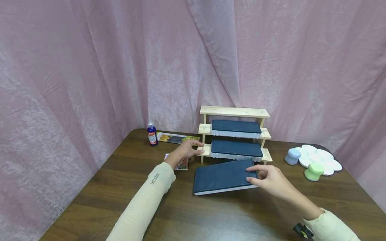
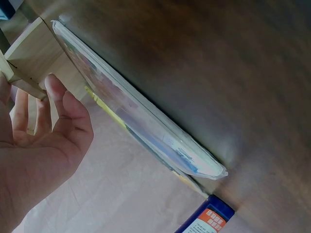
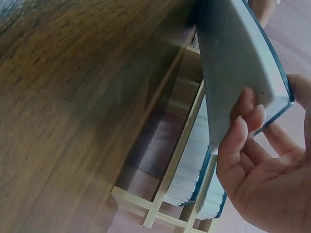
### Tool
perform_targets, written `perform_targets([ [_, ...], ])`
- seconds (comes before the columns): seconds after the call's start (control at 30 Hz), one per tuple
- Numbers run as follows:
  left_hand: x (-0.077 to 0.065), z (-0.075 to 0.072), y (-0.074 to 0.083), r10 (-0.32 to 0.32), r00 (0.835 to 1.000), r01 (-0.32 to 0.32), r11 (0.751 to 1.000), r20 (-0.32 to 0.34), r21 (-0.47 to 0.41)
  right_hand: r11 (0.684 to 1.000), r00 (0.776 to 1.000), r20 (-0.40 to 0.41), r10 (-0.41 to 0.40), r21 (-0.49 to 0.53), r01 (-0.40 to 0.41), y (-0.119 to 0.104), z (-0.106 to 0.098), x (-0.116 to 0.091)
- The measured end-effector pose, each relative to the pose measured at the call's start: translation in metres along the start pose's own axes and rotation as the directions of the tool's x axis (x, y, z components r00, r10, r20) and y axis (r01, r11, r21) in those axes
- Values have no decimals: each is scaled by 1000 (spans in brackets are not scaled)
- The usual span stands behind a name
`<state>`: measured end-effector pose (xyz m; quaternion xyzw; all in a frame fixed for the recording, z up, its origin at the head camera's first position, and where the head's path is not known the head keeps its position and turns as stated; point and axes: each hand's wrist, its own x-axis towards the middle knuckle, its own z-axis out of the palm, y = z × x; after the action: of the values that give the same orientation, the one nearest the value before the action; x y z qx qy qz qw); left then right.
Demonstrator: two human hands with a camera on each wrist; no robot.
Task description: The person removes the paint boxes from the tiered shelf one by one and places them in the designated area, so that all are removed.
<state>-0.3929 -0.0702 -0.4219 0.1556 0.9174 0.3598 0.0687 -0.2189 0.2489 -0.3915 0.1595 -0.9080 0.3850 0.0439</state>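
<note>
My right hand (image 1: 269, 177) pinches the right end of a flat box with a dark blue top (image 1: 223, 175) and a white underside (image 3: 238, 63). Its thumb is on the top, with curled fingers beneath. The box is tilted in front of a stepped wooden rack (image 1: 235, 111), its right end higher than its left. My left hand (image 1: 185, 150) grips the left end of the rack's lowest shelf (image 2: 24, 82). Two similar blue-topped boxes lie on the rack, one on the middle shelf (image 1: 236, 126) and one on the lowest (image 1: 236, 148).
A flat, plastic-wrapped pack (image 2: 136, 107) lies under my left wrist. Behind it are a brush set (image 1: 173, 138) and a blue bottle (image 1: 152, 134). At right stand a white flower-shaped palette (image 1: 316, 157), a blue cup-like piece (image 1: 292, 156) and a green one (image 1: 314, 171). Pink curtain hangs behind.
</note>
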Motion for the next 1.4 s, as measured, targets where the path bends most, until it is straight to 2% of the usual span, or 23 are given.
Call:
perform_targets([
  [0.3, 1, 0, 0, 8, 1000, -8, 1000, -3, 6, 999, 996, 84, 35, -26, -33, 6, 0, 3],
  [0.57, 1, 0, -1, 16, 1000, -16, 1000, -8, 12, 999, 983, 181, 34, -43, -27, 14, 2, 4],
  [1.03, 1, 1, -1, 15, 1000, -15, 1000, -7, 23, 998, 983, 175, 53, -30, -48, 23, 8, 6],
  [1.4, 0, 0, -1, 22, 1000, -22, 1000, -11, 18, 997, 983, 178, 54, -67, -43, 29, 14, 12],
])
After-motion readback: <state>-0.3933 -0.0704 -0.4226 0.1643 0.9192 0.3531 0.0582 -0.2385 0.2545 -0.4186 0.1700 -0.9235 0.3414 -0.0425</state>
